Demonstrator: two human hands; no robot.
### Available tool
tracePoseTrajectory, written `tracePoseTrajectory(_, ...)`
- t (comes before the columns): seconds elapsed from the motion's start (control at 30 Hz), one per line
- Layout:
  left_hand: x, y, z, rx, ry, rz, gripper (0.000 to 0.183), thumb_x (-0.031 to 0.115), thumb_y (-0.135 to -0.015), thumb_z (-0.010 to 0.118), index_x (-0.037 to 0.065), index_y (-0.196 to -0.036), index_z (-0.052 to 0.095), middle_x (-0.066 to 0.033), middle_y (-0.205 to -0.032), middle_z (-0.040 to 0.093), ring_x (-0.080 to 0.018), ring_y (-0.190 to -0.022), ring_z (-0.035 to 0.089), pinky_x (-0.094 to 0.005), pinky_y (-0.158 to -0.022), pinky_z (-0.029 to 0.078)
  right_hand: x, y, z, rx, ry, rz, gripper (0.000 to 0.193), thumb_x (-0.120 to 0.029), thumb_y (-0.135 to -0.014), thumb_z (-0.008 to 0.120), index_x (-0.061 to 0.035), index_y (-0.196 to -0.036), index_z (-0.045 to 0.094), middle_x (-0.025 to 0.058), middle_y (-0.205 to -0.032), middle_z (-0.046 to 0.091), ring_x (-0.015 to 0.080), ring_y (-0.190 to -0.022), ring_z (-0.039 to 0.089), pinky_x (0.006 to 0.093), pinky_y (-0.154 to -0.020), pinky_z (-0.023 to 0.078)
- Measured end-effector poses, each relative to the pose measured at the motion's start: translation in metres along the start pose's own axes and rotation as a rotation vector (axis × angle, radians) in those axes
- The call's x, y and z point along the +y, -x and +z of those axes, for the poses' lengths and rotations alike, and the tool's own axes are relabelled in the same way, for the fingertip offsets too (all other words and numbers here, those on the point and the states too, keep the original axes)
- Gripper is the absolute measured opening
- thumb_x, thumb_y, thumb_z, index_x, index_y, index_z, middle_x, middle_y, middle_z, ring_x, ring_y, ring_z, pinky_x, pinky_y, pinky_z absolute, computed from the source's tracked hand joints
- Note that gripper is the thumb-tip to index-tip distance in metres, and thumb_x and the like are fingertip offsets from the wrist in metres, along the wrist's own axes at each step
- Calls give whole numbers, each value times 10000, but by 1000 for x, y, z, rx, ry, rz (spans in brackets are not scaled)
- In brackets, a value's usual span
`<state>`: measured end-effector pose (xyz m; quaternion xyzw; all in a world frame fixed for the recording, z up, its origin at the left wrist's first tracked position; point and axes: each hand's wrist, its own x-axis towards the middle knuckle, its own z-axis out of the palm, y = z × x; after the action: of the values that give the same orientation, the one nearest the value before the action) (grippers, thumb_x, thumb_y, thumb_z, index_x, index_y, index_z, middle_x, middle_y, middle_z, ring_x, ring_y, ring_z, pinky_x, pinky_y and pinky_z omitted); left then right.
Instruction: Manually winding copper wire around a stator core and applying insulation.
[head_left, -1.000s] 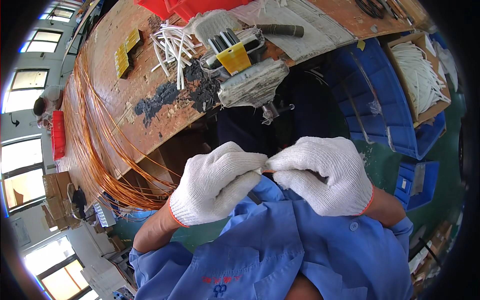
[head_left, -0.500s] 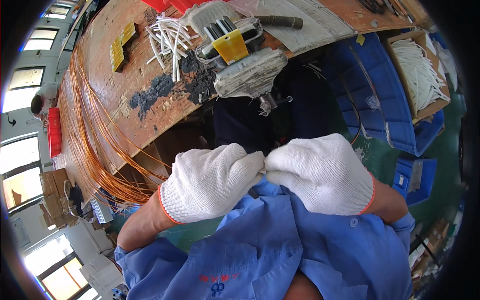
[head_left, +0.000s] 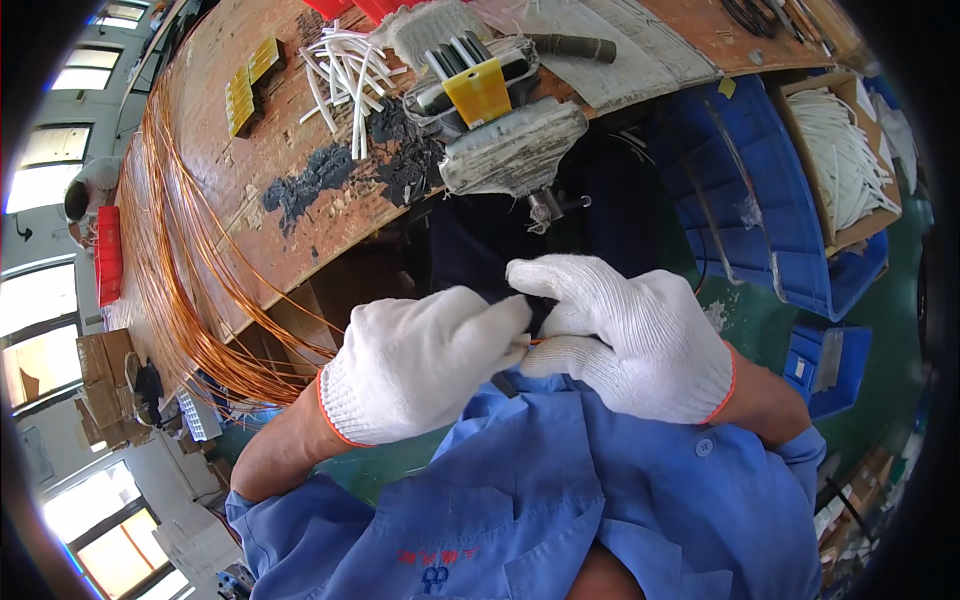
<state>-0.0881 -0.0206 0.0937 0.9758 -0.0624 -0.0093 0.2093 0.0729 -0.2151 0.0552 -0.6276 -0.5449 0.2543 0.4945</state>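
Note:
My left hand (head_left: 415, 360), in a white knitted glove, is closed in a pinch over my lap. A short bit of copper wire (head_left: 537, 341) sticks out at its fingertips towards my right hand, and something small and white shows there, too little to name. My right hand (head_left: 630, 340), gloved the same way, is beside it with forefinger and thumb spread apart; its other fingers curl partly out of sight. A long bundle of copper wires (head_left: 190, 270) drapes off the table's left side and passes behind my left hand.
On the worn wooden table (head_left: 330, 225) are a vise (head_left: 510, 150) with a yellow block (head_left: 478, 92), white tubes (head_left: 355, 80) and yellow-black blocks (head_left: 252, 85). At right, a carton of white tubes (head_left: 838, 150) stands by blue bins (head_left: 750, 190). Another person (head_left: 90, 190) is far left.
My right hand has loosened its pinch at the left fingertips and spread forefinger from thumb, baring the copper wire. The left hand stays nearly in place. The view has shifted slightly.

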Motion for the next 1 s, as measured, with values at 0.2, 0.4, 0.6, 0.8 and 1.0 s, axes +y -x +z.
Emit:
tracePoseTrajectory(0.2,-6,-1,4,39,-228,210,475,147,-757,783,45,-1221,769,-6,-732,538,-164,-579,635,-349,-464,494,5,-8,-2,-123,-251,238,500,-170,-952,867,39,-1355,657,188,-927,815,328,-831,813,386,-767,633)
tracePoseTrajectory(0.4,-21,4,3,-29,-94,84,287,116,-885,818,51,-1150,728,-72,-791,615,-273,-584,660,-423,-520,524,15,6,-7,-56,-10,148,284,-172,-968,843,-29,-1184,728,165,-909,802,323,-795,797,397,-713,613)
tracePoseTrajectory(0.6,-19,8,9,-133,628,-183,172,100,-1032,695,-17,-1158,696,-169,-910,698,-382,-774,740,-448,-729,603,20,14,-1,-80,466,-142,106,-141,-914,755,-94,-986,694,91,-804,684,260,-731,737,412,-575,546)
tracePoseTrajectory(0.8,-17,19,27,-279,635,-235,146,115,-1059,661,-30,-1077,669,-172,-871,687,-385,-775,747,-452,-703,603,20,16,-4,-260,494,-141,175,-73,-862,798,-89,-1028,744,85,-809,704,273,-715,727,402,-617,559)
tracePoseTrajectory(1.0,6,17,32,-348,24,-56,164,173,-986,748,24,-1021,689,-99,-818,672,-319,-643,724,-430,-572,600,27,8,6,-348,-69,127,65,-74,-943,796,-30,-978,763,140,-770,731,354,-699,750,411,-642,585)
